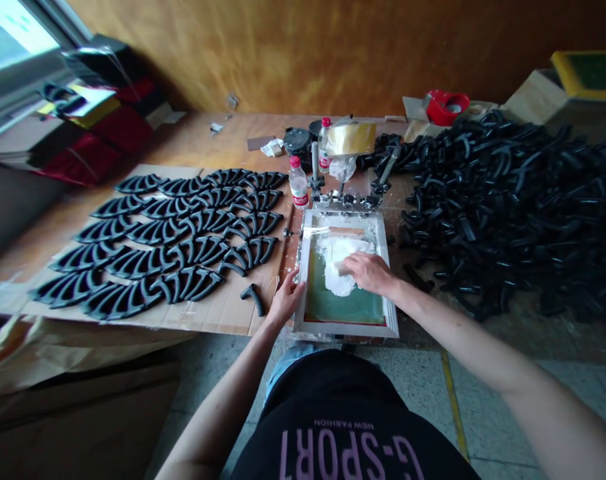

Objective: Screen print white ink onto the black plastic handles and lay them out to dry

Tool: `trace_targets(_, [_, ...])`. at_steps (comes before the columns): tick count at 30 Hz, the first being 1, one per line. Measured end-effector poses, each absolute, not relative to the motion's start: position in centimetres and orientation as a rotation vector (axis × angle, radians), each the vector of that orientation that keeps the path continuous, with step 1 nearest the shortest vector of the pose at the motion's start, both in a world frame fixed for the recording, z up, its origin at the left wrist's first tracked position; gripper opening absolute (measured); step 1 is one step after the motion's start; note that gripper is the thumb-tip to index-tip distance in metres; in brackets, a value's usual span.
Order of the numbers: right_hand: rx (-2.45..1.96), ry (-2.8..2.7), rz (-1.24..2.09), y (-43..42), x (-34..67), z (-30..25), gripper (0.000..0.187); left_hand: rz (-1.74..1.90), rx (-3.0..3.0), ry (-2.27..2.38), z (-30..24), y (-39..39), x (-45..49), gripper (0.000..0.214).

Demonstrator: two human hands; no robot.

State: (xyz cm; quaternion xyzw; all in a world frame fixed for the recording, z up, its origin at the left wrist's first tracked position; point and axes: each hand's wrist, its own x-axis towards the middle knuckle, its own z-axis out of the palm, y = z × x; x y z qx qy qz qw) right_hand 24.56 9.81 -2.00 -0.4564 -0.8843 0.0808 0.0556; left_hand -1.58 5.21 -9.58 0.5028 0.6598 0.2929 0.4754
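Observation:
A small screen-printing frame (390,319) with green mesh and a patch of white ink (339,257) lies in front of me. My right hand (370,273) is closed on a pale squeegee block (341,268) resting on the ink. My left hand (286,298) grips the frame's left edge. A loose black curved plastic part (253,297) lies just left of that hand.
Rows of black curved parts (173,240) are laid out on cardboard (217,313) at the left. A big heap of the same black parts (507,207) fills the right. Two small bottles (298,183), a tape roll (353,138) and a red tape dispenser (447,107) stand behind the frame.

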Motion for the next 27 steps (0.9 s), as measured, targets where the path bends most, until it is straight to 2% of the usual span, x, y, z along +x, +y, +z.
trace_targets(4, [-1.055, -2.817, 0.366, 7.9, 26.0, -1.4, 0.019, 0.75, 1.171, 1.605, -9.7, 5.0, -1.4, 0.056])
trace_targets(6, [-1.121, -2.751, 0.313, 7.9, 25.9, -1.6, 0.018, 0.768, 1.154, 1.571, -9.5, 4.9, -1.4, 0.058])
trace_targets(10, [-1.189, -2.677, 0.119, 6.8, 25.4, -3.4, 0.027, 0.771, 1.139, 1.456, -9.2, 4.9, -1.5, 0.063])
trace_targets(15, [-1.211, -2.608, 0.272, 7.1, 25.0, -3.2, 0.017, 0.751, 1.129, 1.496, -8.3, 5.0, -1.6, 0.064])
trace_targets(17, [-1.335, -2.458, 0.271, 9.6, 24.7, -1.7, 0.026, 0.749, 1.145, 1.453, -7.1, 5.0, -1.7, 0.068])
trace_targets(19, [-1.454, -2.298, 0.228, 12.8, 25.1, 0.0, 0.046, 0.786, 1.149, 1.403, -5.0, 5.0, -1.8, 0.07])
trace_targets(21, [-1.567, -2.127, 0.172, 15.7, 26.9, 1.3, 0.057, 0.862, 1.138, 1.402, -2.4, 5.1, -1.7, 0.06])
trace_targets(23, [-1.702, -1.917, 0.118, 17.2, 29.8, 1.8, 0.051, 0.955, 1.127, 1.411, 0.4, 5.7, -1.3, 0.052])
trace_targets(25, [-1.824, -1.765, 0.11, 17.2, 32.6, 1.1, 0.038, 1.118, 1.129, 1.362, 3.1, 7.0, -0.6, 0.054])
trace_targets(27, [-1.894, -1.746, 0.155, 15.8, 34.2, -0.6, 0.035, 1.312, 1.133, 1.257, 5.3, 9.0, 0.2, 0.053])
